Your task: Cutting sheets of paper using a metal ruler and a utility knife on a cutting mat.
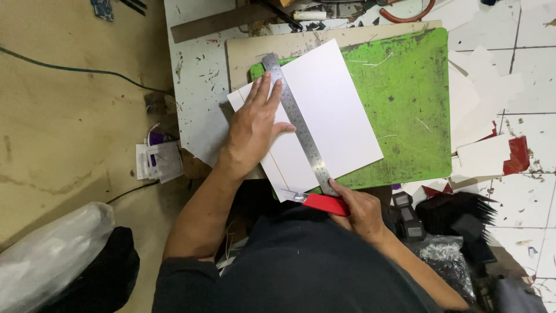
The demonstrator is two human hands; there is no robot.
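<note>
White card [330, 110] under steel ruler [298, 124]: left hand [255, 124] fingers spread flat, right hand [362, 208] clamped on red cutter [324, 203].

I see a white bench [197, 75], its top scratched and speckled with dirt. A pale board [255, 46] lies flat on it, and on that board sits a worn green cutting mat [405, 104] carrying a white sheet [330, 110]. At the far edge lie a dark wooden strip [214, 24] and a white tube [310, 15]. To the right, white offcuts [483, 93] and red scraps [517, 155] lie on a tiled floor [536, 69]. Near, right of the mat, black pieces [457, 211] are heaped.
</note>
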